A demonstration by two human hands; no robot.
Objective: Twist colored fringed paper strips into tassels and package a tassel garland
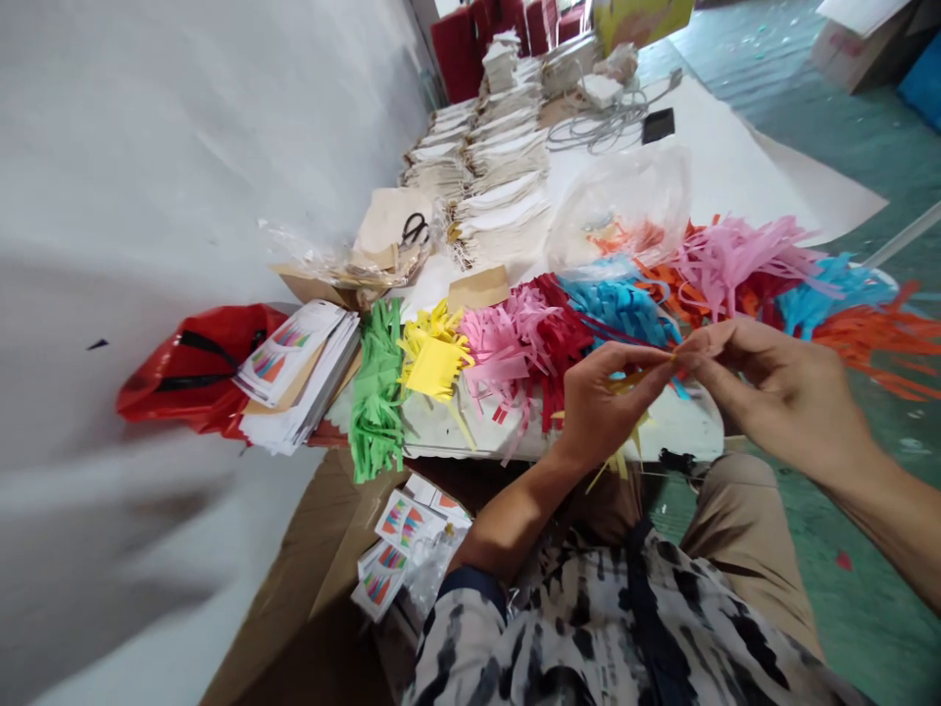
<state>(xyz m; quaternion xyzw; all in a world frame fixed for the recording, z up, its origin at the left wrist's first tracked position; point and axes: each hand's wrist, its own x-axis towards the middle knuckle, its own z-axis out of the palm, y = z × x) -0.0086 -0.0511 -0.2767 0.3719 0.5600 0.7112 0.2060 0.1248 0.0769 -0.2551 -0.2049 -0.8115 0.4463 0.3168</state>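
Observation:
My left hand (pixel 607 402) and my right hand (pixel 765 382) meet above the front edge of a white board (pixel 683 422), fingertips pinched together on thin yellow paper strips (pixel 628 431) that hang down below the left hand. Just behind the hands lie piles of fringed paper: green (pixel 376 392), yellow (pixel 435 358), pink (pixel 507 343), dark red (pixel 563 328), blue (pixel 618 304), orange (pixel 874 338) and a further pink pile (pixel 727 260).
A stack of printed cards (pixel 294 378) rests by a red plastic bag (pixel 187 368) at left; more cards (pixel 401 549) lie on cardboard below. Scissors (pixel 416 228), a clear bag (pixel 624 201), stacked paper bundles (pixel 500 176) and cables (pixel 610 118) lie farther back. Green floor runs along the right.

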